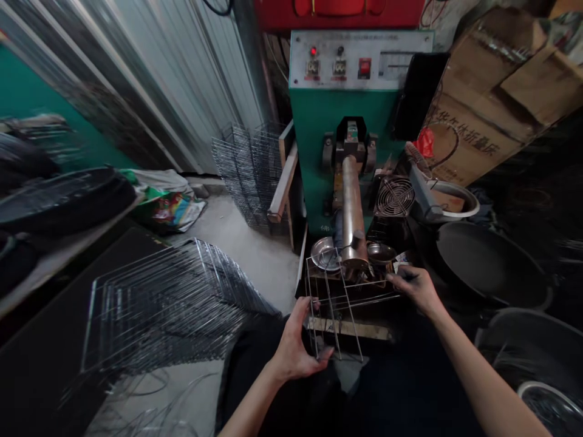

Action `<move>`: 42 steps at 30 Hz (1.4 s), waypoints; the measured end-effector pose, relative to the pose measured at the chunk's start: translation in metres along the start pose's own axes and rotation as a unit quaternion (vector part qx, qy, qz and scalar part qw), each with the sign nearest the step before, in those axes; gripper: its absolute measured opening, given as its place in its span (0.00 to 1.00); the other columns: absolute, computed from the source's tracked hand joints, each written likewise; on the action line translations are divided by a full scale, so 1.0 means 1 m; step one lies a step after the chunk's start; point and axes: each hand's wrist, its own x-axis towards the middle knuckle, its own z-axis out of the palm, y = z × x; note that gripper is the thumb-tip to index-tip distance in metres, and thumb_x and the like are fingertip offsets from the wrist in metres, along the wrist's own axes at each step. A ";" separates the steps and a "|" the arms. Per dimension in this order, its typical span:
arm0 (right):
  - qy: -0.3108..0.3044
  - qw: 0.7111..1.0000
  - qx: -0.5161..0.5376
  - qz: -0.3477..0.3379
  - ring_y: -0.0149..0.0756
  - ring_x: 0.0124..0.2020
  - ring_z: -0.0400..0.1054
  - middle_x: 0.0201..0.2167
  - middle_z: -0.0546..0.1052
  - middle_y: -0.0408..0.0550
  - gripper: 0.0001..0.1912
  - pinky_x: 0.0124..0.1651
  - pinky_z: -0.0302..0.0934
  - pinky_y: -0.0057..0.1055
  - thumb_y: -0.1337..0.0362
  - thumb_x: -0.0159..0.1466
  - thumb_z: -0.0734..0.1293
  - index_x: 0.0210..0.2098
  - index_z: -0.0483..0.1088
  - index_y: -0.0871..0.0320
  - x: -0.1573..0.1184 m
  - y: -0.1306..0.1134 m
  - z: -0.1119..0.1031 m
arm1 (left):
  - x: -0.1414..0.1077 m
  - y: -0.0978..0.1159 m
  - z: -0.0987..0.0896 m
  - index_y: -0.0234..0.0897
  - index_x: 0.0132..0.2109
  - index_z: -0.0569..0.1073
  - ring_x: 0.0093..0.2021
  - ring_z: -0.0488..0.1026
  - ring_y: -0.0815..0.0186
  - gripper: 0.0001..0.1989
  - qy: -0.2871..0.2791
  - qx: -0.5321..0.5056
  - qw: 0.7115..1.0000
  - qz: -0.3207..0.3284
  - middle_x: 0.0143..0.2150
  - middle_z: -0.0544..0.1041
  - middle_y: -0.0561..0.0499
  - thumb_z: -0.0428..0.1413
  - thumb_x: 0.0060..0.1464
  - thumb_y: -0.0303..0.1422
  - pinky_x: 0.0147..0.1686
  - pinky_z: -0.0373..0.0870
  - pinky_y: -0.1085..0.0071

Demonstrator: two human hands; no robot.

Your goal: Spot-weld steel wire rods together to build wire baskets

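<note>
My hands hold a rectangular welded wire rack (334, 297) upright-tilted over a wooden board (348, 328). My left hand (300, 346) grips its near corner, and my right hand (416, 288) pinches its far right wires. Just beyond the rack stands a green machine, likely a spot welder (314, 152), with a thick steel cylinder (351, 206) reaching down toward the rack. Two shallow metal bowls (325, 254) (381, 252) sit at the cylinder's foot, partly behind the rack's wires.
A large stack of wire racks (173, 303) lies at my left, and more racks (248, 173) stand on the concrete floor. To the right are a cooling fan (394, 196), a black pan (487, 261), a grey tub (528, 346) and a cardboard box (496, 103).
</note>
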 end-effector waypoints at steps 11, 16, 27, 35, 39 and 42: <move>0.010 1.000 -0.012 -0.009 0.29 0.24 0.45 0.20 0.50 0.38 0.36 0.27 0.40 0.30 0.32 0.53 0.71 0.18 0.52 0.53 0.009 -0.002 0.000 | 0.005 -0.012 0.006 0.41 0.72 0.53 0.64 0.72 0.42 0.54 0.005 -0.044 0.999 -0.010 0.67 0.66 0.35 0.68 0.40 0.32 0.64 0.70 0.41; 0.009 1.000 -0.021 -0.009 0.29 0.24 0.46 0.19 0.51 0.38 0.37 0.27 0.41 0.30 0.30 0.53 0.70 0.17 0.53 0.53 0.012 -0.003 -0.001 | 0.010 -0.011 0.005 0.42 0.72 0.52 0.63 0.73 0.44 0.53 -0.005 -0.072 0.997 -0.005 0.67 0.66 0.35 0.68 0.42 0.32 0.63 0.71 0.40; 0.005 1.000 -0.009 -0.014 0.29 0.24 0.46 0.19 0.52 0.37 0.35 0.28 0.41 0.30 0.34 0.56 0.71 0.18 0.53 0.54 0.018 0.013 -0.002 | 0.023 -0.006 -0.001 0.39 0.70 0.57 0.62 0.72 0.44 0.48 -0.008 -0.031 0.999 0.007 0.64 0.68 0.37 0.67 0.43 0.36 0.63 0.72 0.44; -0.010 0.998 0.061 0.002 0.28 0.23 0.44 0.18 0.51 0.38 0.38 0.26 0.41 0.30 0.29 0.58 0.65 0.17 0.51 0.54 0.012 0.038 -0.009 | 0.027 -0.013 -0.008 0.42 0.68 0.58 0.61 0.74 0.45 0.51 -0.053 -0.006 0.998 -0.012 0.61 0.73 0.40 0.71 0.38 0.34 0.64 0.69 0.44; -0.002 0.996 0.085 -0.013 0.29 0.24 0.45 0.19 0.53 0.38 0.36 0.28 0.44 0.30 0.30 0.58 0.67 0.18 0.53 0.54 0.014 0.040 -0.005 | 0.029 -0.016 -0.006 0.42 0.69 0.58 0.60 0.75 0.44 0.51 -0.035 0.001 0.999 0.001 0.62 0.73 0.39 0.69 0.38 0.33 0.62 0.71 0.42; -0.005 0.996 0.091 -0.009 0.29 0.24 0.45 0.18 0.53 0.38 0.36 0.28 0.45 0.30 0.30 0.57 0.67 0.18 0.54 0.54 0.014 0.040 -0.004 | 0.031 -0.011 -0.008 0.41 0.68 0.59 0.58 0.75 0.45 0.49 -0.035 -0.004 0.999 0.004 0.61 0.73 0.39 0.68 0.38 0.34 0.60 0.74 0.43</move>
